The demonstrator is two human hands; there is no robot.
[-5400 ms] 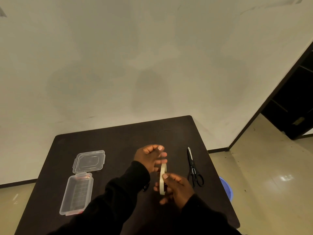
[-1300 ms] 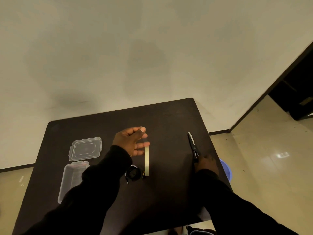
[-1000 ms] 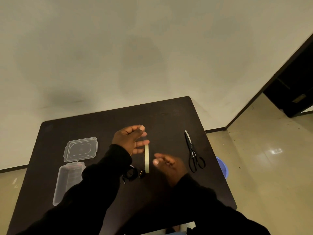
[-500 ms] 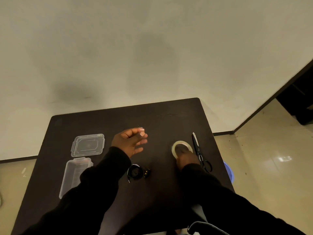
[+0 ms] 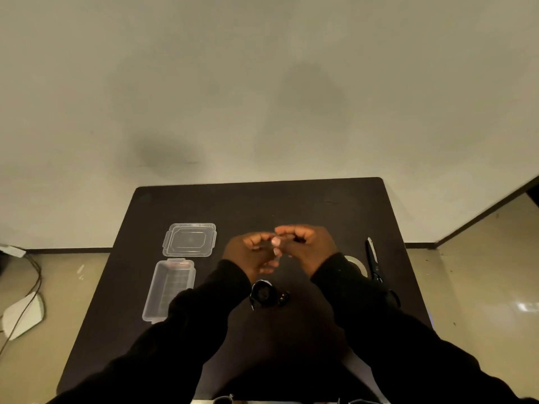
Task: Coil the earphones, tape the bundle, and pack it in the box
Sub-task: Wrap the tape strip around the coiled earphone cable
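Observation:
The coiled black earphones (image 5: 264,294) lie on the dark table (image 5: 291,202), just below my hands. My left hand (image 5: 248,253) and my right hand (image 5: 306,247) meet fingertip to fingertip above the table, fingers curled. Between them they pinch a small pale piece of tape (image 5: 275,242), which is blurred. The clear plastic box (image 5: 169,290) lies open at the left, with its lid (image 5: 189,239) flat beyond it. The tape roll (image 5: 354,262) lies flat at the right, partly hidden by my right sleeve.
Black scissors (image 5: 373,260) lie beside the tape roll near the table's right edge. On the floor at the left are a cable (image 5: 35,275) and a white flat object (image 5: 23,314). A pale wall stands behind the table.
My right hand set the tape roll flat beside the scissors, let go, and came back to the middle. It now meets my left hand at the piece of tape.

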